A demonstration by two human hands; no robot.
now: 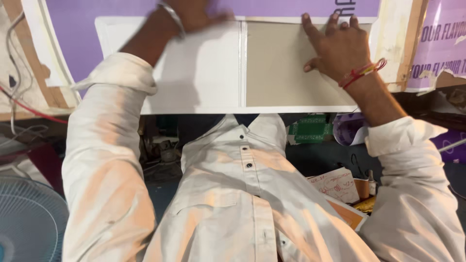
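Two hands rest on a flat white panel [204, 68] lying over a purple printed board [121, 9]; left hand [194, 14] pressed at the panel's far edge, blurred, fingers not readable, metal bangle on the wrist; right hand [337, 46] spread flat, palm down, on the grey-beige section [281, 82], red thread at the wrist; hands well apart, neither gripping; fan [29, 218] lower left.

Single head-worn view, steeply downward and close, over own chest and forearms.
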